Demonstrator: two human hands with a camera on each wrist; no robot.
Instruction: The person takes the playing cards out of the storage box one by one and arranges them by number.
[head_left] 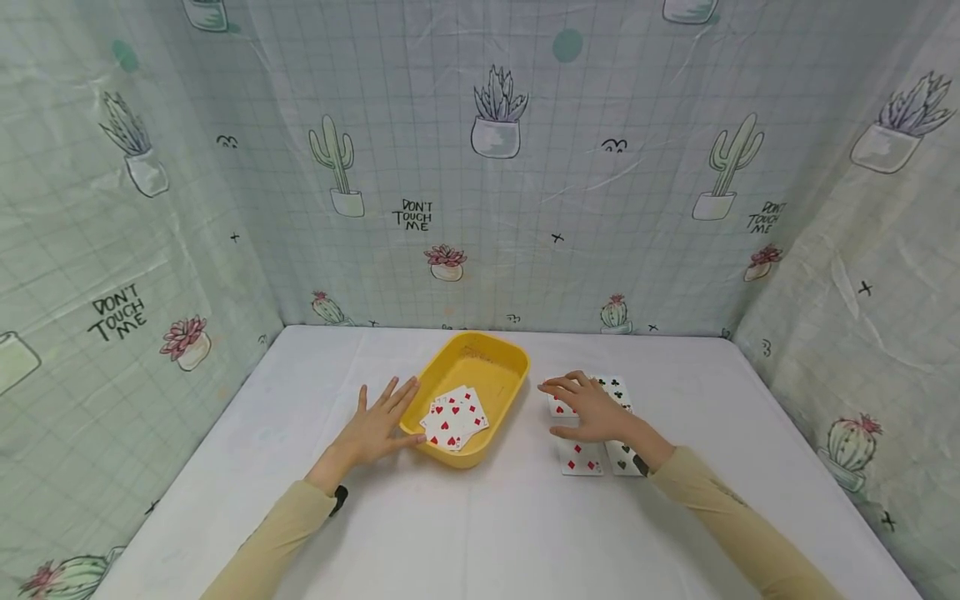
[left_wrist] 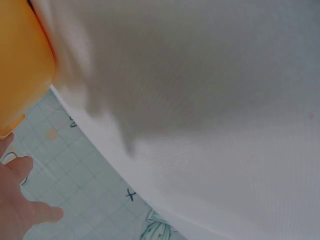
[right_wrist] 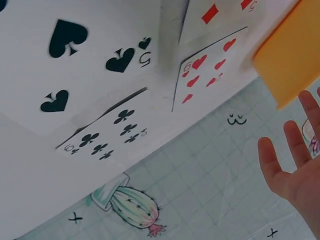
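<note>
Pale cloth printed with potted cacti and succulents hangs beyond and on both sides of a white surface [head_left: 487, 533], where a yellow tray [head_left: 491, 379] stands. Overlapping playing cards [head_left: 453, 421] with red pips lie in the near end of the tray; they cover one another too much to count. Specks at the tray's far end are too small to make out.

At the tray's near left side is the left hand [head_left: 375, 432], fingers splayed and grasping nothing, its thumb at the rim; whether it presses there I cannot tell. The left wrist view cuts off both this hand and the tray.

To the right of the tray, the right hand [head_left: 592, 412] is above four more cards, fingers extended and apart, with nothing in its hold. From the head, it hides much of the six of hearts [head_left: 561, 408] and part of the six of clubs [head_left: 615, 386]. Nearer than these, also right of the tray, lie the five of diamonds [head_left: 580, 461] and the five of spades [head_left: 624, 460], both cropped by the right wrist view's top edge.
</note>
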